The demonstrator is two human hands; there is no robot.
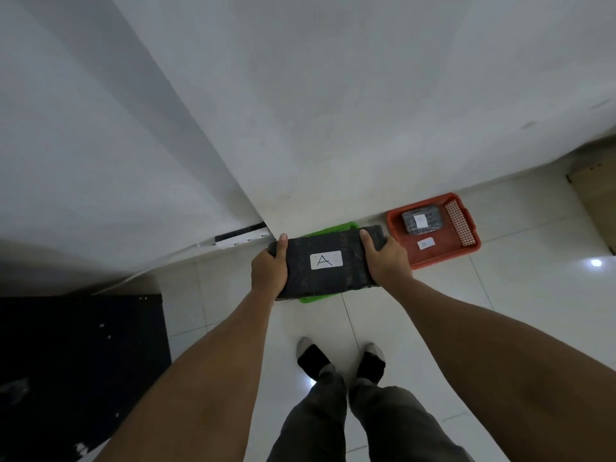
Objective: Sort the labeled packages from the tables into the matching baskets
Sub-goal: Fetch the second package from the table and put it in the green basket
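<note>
I hold a dark wrapped package (328, 278) with a white label marked "A" flat between both hands. My left hand (269, 271) grips its left end and my right hand (386, 260) grips its right end. The package hangs directly above a green basket (333, 229) on the floor, which it mostly hides. To the right stands an orange basket (443, 253) with a white label on its floor and one dark labeled package (421, 221) inside.
A white wall runs behind both baskets. A black table top (76, 361) is at the lower left. A brown cardboard box (596, 198) sits at the far right. My feet (340, 360) stand on white floor tiles.
</note>
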